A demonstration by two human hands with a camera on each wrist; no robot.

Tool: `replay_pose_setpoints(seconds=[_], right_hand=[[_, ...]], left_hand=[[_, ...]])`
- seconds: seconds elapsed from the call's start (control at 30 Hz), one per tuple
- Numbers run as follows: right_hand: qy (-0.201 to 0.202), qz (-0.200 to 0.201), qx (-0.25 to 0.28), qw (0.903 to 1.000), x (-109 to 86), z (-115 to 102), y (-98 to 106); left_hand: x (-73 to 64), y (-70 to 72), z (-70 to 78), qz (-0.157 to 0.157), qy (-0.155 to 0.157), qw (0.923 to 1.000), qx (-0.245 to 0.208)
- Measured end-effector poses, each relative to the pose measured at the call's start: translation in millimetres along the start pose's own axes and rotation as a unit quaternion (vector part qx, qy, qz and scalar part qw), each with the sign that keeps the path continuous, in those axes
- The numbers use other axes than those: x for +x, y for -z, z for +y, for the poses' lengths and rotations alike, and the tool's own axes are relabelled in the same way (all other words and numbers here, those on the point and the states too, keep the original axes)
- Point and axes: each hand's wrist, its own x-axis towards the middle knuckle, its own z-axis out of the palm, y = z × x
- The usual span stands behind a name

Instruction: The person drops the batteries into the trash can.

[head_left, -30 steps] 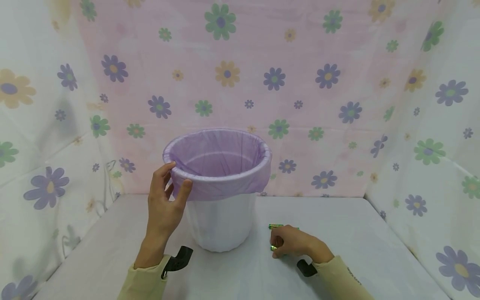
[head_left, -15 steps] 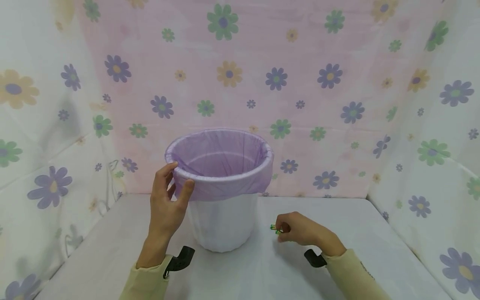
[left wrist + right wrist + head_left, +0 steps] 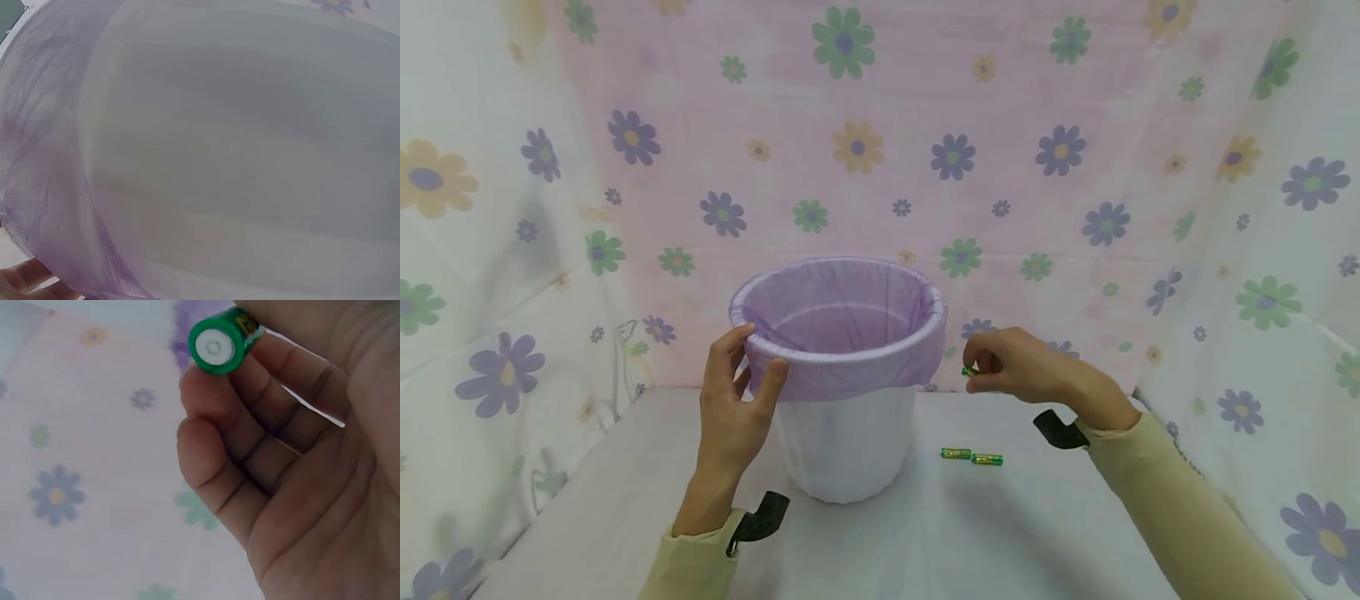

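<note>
A white trash can (image 3: 850, 450) stands upright, lined with a translucent purple bag (image 3: 850, 379) folded down over its rim. My left hand (image 3: 733, 417) holds the rim at its near left side, thumb on the outside of the bag; in the left wrist view the fingers (image 3: 31, 275) show at the lower left against the bag. Right of the can, raised above the table, my right hand (image 3: 1037, 371) pinches a green battery (image 3: 215, 345), its flat end facing the right wrist camera. Two more green batteries (image 3: 972, 457) lie end to end on the table below.
The white-covered table (image 3: 865, 550) is enclosed by flower-patterned cloth at the back (image 3: 895, 108) and on both sides. A black wrist mount (image 3: 1060, 429) sits on the right sleeve, and a similar black mount (image 3: 762, 517) on the left.
My right hand has picked a battery off the table and raised it to about the height of the can's rim, exposing the two lying batteries. The left hand keeps its place on the rim.
</note>
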Motion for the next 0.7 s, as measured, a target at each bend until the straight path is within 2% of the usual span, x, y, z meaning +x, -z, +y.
replay_pose_setpoints(seconds=[0.17, 0.3, 0.47, 0.7], right_hand=[[0.012, 0.014, -0.025, 0.9995, 12.8, -20.1, 34.6], [0.037, 0.016, -0.039, 0.9984, 26.8, -37.4, 50.0], [0.057, 0.016, -0.048, 0.9971, 45.5, -55.4, 56.2], [0.042, 0.009, -0.058, 0.9974, 71.2, -72.8, 53.5]], left_hand=[[0.9, 1.2, -2.3, 0.0, -0.003, 1.0, 0.005], [0.5, 2.4, 0.2, 0.004, -0.005, 1.0, 0.002], [-0.5, 1.5, 0.8, 0.002, -0.006, 1.0, -0.003], [-0.8, -1.2, 1.1, 0.002, -0.002, 1.0, -0.005]])
